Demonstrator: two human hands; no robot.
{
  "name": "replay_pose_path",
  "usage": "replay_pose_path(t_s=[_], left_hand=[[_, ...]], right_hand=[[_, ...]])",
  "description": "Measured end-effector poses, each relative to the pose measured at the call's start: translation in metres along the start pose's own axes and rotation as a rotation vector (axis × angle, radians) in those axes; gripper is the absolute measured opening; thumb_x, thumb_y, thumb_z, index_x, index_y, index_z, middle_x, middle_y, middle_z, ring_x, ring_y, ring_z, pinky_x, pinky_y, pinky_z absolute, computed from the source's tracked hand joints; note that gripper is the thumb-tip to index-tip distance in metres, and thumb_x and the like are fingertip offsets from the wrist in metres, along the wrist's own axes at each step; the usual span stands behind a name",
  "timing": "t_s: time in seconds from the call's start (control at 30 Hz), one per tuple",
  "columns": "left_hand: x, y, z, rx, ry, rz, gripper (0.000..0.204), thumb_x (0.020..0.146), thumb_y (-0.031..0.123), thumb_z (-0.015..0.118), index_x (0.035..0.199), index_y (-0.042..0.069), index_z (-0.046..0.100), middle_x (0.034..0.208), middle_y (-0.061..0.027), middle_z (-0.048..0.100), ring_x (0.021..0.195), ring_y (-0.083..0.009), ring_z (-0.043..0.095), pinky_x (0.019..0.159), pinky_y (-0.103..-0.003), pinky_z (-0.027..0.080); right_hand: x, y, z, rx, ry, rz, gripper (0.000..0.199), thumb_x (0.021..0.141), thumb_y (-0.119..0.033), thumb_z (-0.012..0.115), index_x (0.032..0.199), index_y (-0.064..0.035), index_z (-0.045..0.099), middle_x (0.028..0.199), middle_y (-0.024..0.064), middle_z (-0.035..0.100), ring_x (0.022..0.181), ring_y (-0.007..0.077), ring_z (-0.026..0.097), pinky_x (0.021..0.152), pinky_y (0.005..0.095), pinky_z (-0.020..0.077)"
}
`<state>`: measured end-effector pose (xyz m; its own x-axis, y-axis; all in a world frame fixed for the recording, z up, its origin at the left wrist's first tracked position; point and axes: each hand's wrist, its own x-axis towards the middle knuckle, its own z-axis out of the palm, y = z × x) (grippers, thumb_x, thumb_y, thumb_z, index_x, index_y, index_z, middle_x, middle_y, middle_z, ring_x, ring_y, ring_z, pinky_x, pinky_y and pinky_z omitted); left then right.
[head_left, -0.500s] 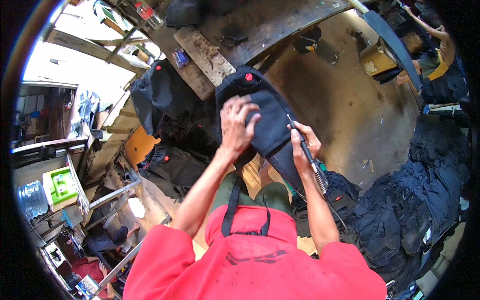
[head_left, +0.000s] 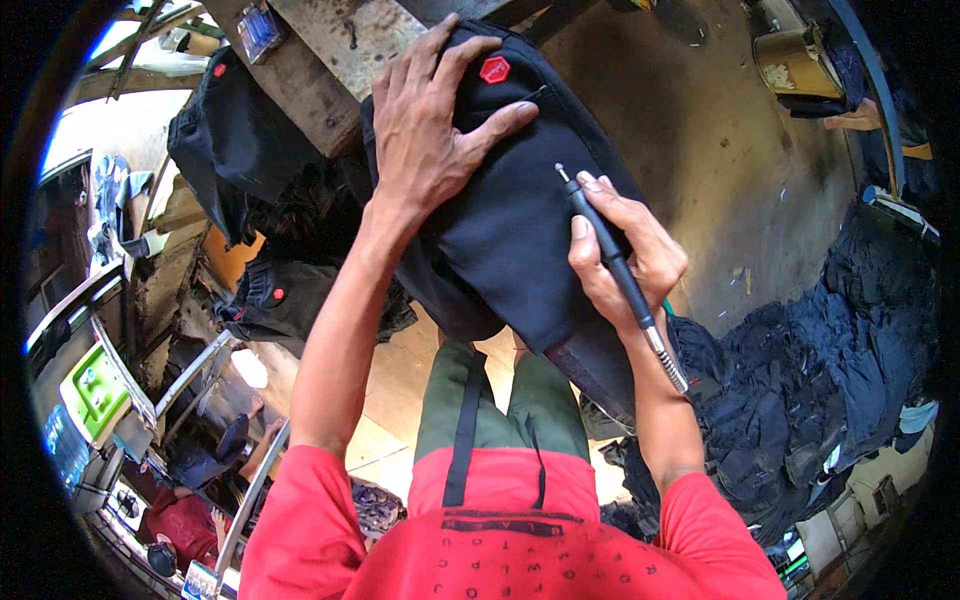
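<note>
A black garment (head_left: 480, 240), apparently trousers, lies before me with a red hexagonal patch (head_left: 494, 69) near its upper end. That end rests against a worn wooden board. My left hand (head_left: 430, 130) is spread over the cloth beside the patch, fingers apart and holding nothing. In my right hand (head_left: 630, 250) is a slim black rotary-tool handpiece (head_left: 610, 243), gripped like a pen. Its small metal bit points up and left, over the garment's right side. A coiled spring sleeve (head_left: 664, 358) trails from its lower end along my forearm.
Dark garments with red patches hang at the left (head_left: 250, 130) and lie lower down (head_left: 300, 295). A large heap of dark clothing (head_left: 790, 370) covers the right-hand floor. A yellowish bin (head_left: 795, 62) stands at the far right. Another person (head_left: 185, 525) sits at the lower left.
My view has come closer to the garment. My left hand has reached farther up it and now lies beside the patch. My right hand still holds the rotary tool, its bit over the cloth.
</note>
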<state>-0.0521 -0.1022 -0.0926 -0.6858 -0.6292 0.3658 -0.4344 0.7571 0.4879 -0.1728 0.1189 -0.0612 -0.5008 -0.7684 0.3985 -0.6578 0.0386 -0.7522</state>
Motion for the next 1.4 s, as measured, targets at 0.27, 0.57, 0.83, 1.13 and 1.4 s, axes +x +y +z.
replay_pose_path(t_s=[0.27, 0.57, 0.83, 1.13, 1.4], left_hand=[[0.012, 0.018, -0.007, 0.032, -0.016, -0.048, 0.080, 0.071, 0.058, 0.096, 0.138, 0.023, 0.071, 0.158, -0.0086, 0.059, 0.144, -0.0334, 0.054, 0.123, -0.051, 0.036], [0.013, 0.019, -0.004, 0.055, 0.009, -0.077, 0.071, 0.073, 0.047, 0.097, 0.131, 0.014, 0.072, 0.150, -0.0156, 0.064, 0.136, -0.0361, 0.059, 0.120, -0.049, 0.042], [0.007, 0.016, -0.001, 0.033, -0.006, -0.141, 0.070, 0.073, 0.047, 0.097, 0.130, 0.014, 0.072, 0.149, -0.0157, 0.064, 0.136, -0.0357, 0.059, 0.119, -0.049, 0.042], [0.012, 0.018, -0.010, 0.046, 0.013, -0.076, 0.076, 0.074, 0.056, 0.094, 0.132, 0.014, 0.070, 0.150, -0.0163, 0.062, 0.137, -0.0371, 0.057, 0.119, -0.051, 0.041], [0.013, 0.019, -0.013, 0.047, -0.062, -0.132, 0.079, 0.070, 0.057, 0.096, 0.132, 0.015, 0.069, 0.152, -0.0157, 0.060, 0.141, -0.0365, 0.055, 0.121, -0.052, 0.040]], right_hand=[[0.017, 0.006, 0.004, -0.042, -0.051, -0.051, 0.026, 0.083, 0.004, 0.078, 0.108, 0.0097, 0.078, 0.105, 0.0258, 0.082, 0.106, 0.0372, 0.081, 0.103, 0.0456, 0.0626], [0.023, 0.010, 0.013, -0.063, -0.050, -0.063, 0.027, 0.082, 0.003, 0.080, 0.108, 0.0092, 0.079, 0.106, 0.0261, 0.082, 0.106, 0.0375, 0.082, 0.102, 0.0445, 0.0629], [0.021, 0.016, 0.017, -0.084, -0.060, -0.074, 0.029, 0.083, 0.004, 0.080, 0.111, 0.0091, 0.079, 0.108, 0.0273, 0.081, 0.109, 0.0372, 0.081, 0.103, 0.0464, 0.0621], [0.020, 0.003, 0.008, 0.025, -0.017, 0.092, 0.028, 0.088, 0.004, 0.076, 0.116, 0.0083, 0.077, 0.112, 0.0268, 0.081, 0.112, 0.0361, 0.080, 0.106, 0.0432, 0.0605], [0.014, 0.003, 0.004, -0.053, -0.059, -0.032, 0.030, 0.084, 0.004, 0.081, 0.113, 0.0090, 0.078, 0.109, 0.0270, 0.081, 0.109, 0.0378, 0.081, 0.103, 0.0435, 0.0619]])
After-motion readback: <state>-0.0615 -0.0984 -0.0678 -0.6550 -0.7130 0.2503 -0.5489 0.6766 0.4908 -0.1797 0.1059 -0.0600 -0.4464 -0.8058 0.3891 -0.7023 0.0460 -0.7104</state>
